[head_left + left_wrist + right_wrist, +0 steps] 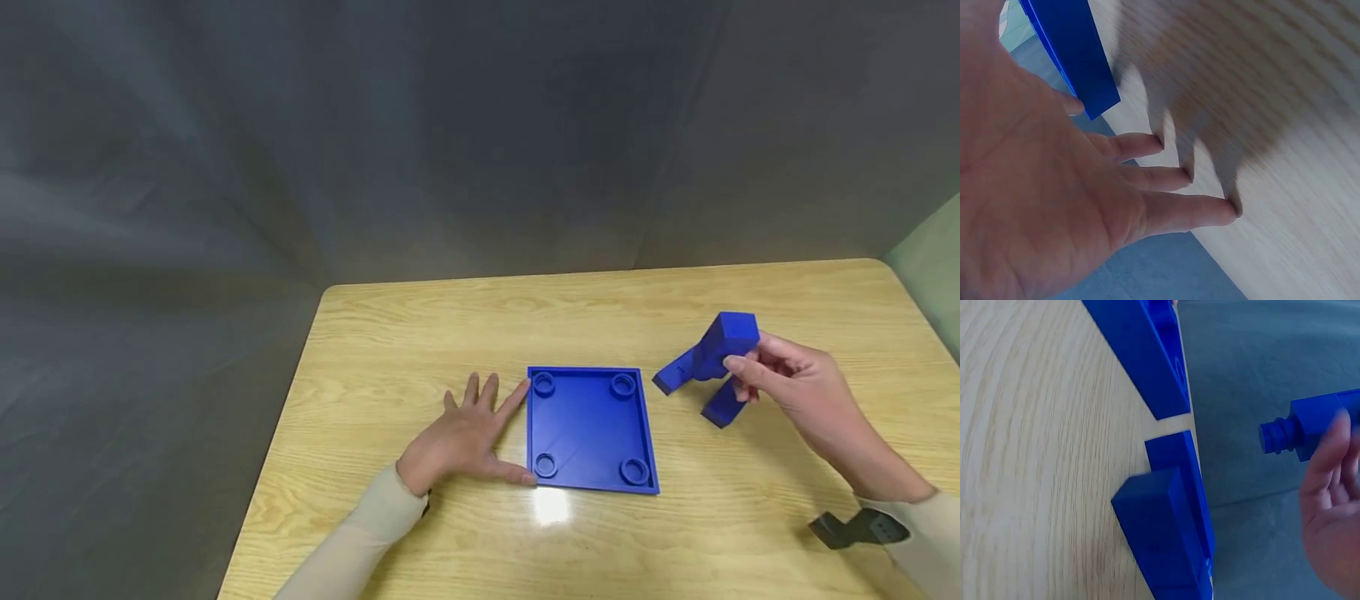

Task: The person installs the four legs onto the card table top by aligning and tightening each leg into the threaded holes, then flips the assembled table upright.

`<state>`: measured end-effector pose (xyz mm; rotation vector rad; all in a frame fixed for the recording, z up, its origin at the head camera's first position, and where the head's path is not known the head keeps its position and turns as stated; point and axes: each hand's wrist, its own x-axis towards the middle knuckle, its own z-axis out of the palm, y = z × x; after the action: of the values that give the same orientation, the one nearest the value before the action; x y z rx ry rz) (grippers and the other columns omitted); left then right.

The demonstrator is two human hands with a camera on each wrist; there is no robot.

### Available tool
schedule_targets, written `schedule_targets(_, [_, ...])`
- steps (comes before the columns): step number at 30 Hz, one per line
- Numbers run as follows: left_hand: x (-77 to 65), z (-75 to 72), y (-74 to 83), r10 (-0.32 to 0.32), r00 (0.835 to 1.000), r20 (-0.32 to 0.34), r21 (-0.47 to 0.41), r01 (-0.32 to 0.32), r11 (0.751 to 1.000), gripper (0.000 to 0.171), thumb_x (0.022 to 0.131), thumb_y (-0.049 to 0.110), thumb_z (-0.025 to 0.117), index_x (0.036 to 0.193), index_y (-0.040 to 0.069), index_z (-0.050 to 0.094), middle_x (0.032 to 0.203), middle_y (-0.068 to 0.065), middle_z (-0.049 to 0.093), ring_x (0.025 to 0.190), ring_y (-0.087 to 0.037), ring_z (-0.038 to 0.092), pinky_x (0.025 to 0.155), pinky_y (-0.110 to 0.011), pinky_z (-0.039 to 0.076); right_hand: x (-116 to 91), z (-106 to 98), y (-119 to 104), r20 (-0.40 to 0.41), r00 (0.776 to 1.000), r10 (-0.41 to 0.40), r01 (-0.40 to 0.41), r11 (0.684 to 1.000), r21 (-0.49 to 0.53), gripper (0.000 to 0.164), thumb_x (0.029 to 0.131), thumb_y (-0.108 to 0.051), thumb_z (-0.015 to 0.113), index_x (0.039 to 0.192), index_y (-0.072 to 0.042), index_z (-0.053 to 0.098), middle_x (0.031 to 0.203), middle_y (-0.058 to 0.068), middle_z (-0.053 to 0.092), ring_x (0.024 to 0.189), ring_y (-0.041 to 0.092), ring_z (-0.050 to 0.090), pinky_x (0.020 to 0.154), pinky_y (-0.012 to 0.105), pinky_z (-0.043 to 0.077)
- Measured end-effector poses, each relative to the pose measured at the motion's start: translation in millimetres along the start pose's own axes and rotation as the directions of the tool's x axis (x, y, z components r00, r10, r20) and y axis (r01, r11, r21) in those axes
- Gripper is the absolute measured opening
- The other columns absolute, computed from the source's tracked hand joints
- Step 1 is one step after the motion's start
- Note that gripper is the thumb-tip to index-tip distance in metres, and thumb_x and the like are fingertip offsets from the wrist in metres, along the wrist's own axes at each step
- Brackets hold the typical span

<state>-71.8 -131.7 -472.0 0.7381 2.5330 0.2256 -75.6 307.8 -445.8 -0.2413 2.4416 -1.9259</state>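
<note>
1. Blue all over, the leg block I hold is off the table, up to the right of the tray. Its square end faces up towards my head camera, so its long axis runs steeply, seen almost end-on.
2. From my right wrist, its ringed peg points left, towards the wood, with the long axis nearly level across that view.
3. My right hand pinches the block by its sides between thumb and fingers, the peg sticking out clear of them.
4. My left hand is spread wide, palm down; forefinger and thumb touch the tray's left side near its two corners, and the other fingertips rest on the wood.
5. That tray is square and lies open side up, with round sockets at its four corners.
6. Two more bars, the farther one and the nearer one, lie just right of the tray, both slanting from lower left to upper right.
</note>
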Motion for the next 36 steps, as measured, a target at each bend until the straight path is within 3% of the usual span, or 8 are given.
schedule_targets(3, [2.6,-2.5,1.1,-0.006,1.0,0.004,0.013,0.006,1.0,0.137,0.08,0.091,0.07,0.176,0.034,-0.009,0.177,-0.031,0.009,0.158,-0.062,0.006,0.111,-0.087,0.023,1.2,3.8,-1.8,-0.026,1.0,-0.001,-0.002,0.995,-0.097,0.014,0.108,-0.001,0.068,0.12,0.001,0.075,0.1,-0.002,0.07,0.086,0.011,0.064,0.072,0.02,0.052])
schedule_targets(8, [5.7,-4.8,1.6,-0.004,1.0,0.001,0.027,0.004,1.0,0.139,0.078,0.091,0.071,0.176,0.033,-0.008,0.176,-0.032,0.011,0.158,-0.062,0.008,0.11,-0.087,0.025,3.6,11.3,-2.8,-0.033,0.999,0.023,-0.026,0.993,-0.116,0.032,0.109,-0.006,0.069,0.14,-0.002,0.072,0.127,-0.008,0.072,0.107,0.007,0.066,0.086,0.014,0.052])
schedule_targets(13, [6.2,-7.2,2.0,-0.008,1.0,0.004,0.028,0.008,1.0,0.142,0.077,0.09,0.074,0.176,0.031,-0.008,0.175,-0.033,0.012,0.159,-0.06,0.007,0.109,-0.088,0.026,4.1,23.0,-4.6,-0.042,0.997,0.06,-0.066,0.985,-0.16,0.033,0.109,-0.019,0.071,0.14,-0.009,0.073,0.121,-0.007,0.074,0.104,0.007,0.068,0.084,0.015,0.054])
schedule_targets(18, [9.7,-9.0,1.8,-0.016,1.0,0.004,0.075,0.016,0.997,0.139,0.08,0.089,0.072,0.177,0.029,-0.007,0.174,-0.032,0.019,0.159,-0.059,0.014,0.107,-0.086,0.033,9.1,35.6,-2.8,-0.041,0.999,0.009,-0.015,0.988,-0.151,0.025,0.108,-0.016,0.073,0.131,-0.008,0.076,0.11,-0.002,0.073,0.094,0.012,0.067,0.077,0.018,0.053])
schedule_targets(22, [13.4,-8.1,3.3,-0.022,1.0,-0.022,0.137,0.025,0.99,0.143,0.075,0.093,0.072,0.177,0.029,-0.005,0.169,-0.029,0.028,0.157,-0.058,0.023,0.104,-0.081,0.043,11.2,42.3,-2.7,-0.032,0.999,0.031,-0.036,0.986,-0.164,0.026,0.107,-0.021,0.075,0.131,-0.011,0.075,0.109,-0.001,0.074,0.093,0.009,0.068,0.076,0.017,0.054])
schedule_targets(27, [16.4,-10.5,6.4,-0.058,0.998,-0.018,0.146,0.06,0.987,0.151,0.068,0.094,0.076,0.177,0.03,-0.007,0.176,-0.027,0.02,0.157,-0.06,0.02,0.102,-0.082,0.043,16.8,56.3,-7.7,-0.003,1.0,0.003,-0.004,0.994,-0.114,0.019,0.107,-0.016,0.074,0.124,-0.007,0.073,0.105,0.001,0.074,0.092,0.008,0.069,0.076,0.018,0.054])
schedule_targets(31, [18.2,-15.5,8.5,-0.091,0.996,0.017,0.112,0.089,0.99,0.153,0.068,0.092,0.079,0.176,0.033,-0.012,0.179,-0.025,0.01,0.159,-0.061,0.012,0.103,-0.086,0.038,24.3,68.7,-11.2,0.043,0.998,-0.047,0.05,0.998,-0.05,0.012,0.108,-0.011,0.072,0.117,-0.004,0.069,0.097,0.008,0.071,0.077,0.013,0.064,0.062,0.026,0.049])
schedule_targets(36, [20.4,-17.5,9.2,-0.1,0.994,0.041,0.083,0.096,0.992,0.152,0.068,0.092,0.079,0.175,0.035,-0.014,0.18,-0.024,0.007,0.16,-0.059,0.009,0.105,-0.086,0.035,29.5,81.6,-10.7,0.096,0.992,-0.083,0.083,0.997,0.001,0.012,0.109,-0.007,0.069,0.119,-0.003,0.066,0.098,0.013,0.073,0.08,0.017,0.065,0.066,0.027,0.051])
